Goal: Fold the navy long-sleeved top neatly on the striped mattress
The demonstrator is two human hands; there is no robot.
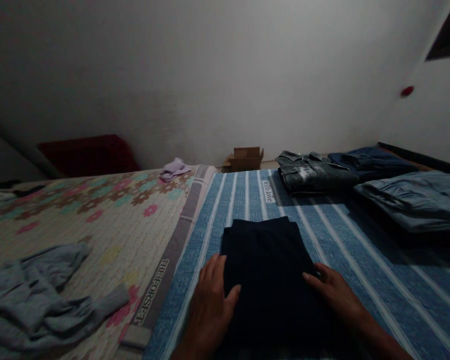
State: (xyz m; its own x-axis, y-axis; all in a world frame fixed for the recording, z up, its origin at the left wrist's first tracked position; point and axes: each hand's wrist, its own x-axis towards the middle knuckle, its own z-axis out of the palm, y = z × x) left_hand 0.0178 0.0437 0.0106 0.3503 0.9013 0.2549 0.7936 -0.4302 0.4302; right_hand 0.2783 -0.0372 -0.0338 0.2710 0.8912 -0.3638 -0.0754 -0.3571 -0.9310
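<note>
A dark navy folded garment (266, 270) lies flat on the blue striped cover in front of me, its layers slightly offset at the far edge. Along its left side rests my left hand (212, 300), fingers stretched out and thumb apart on the cloth. My right hand (333, 290) touches the right edge, with the thumb over the top and the index finger spread from it; its other fingers are partly hidden. Neither hand is closed on the cloth. The garment's near end is lost in shadow, so its exact kind is unclear.
To the right lie a folded dark grey denim garment (315, 172), folded dark blue clothes (373, 161) and light blue folded jeans (420, 200). A crumpled grey garment (48, 300) and a lilac cloth (174, 169) lie on the flowered cover (127, 225). A cardboard box (246, 159) stands by the wall.
</note>
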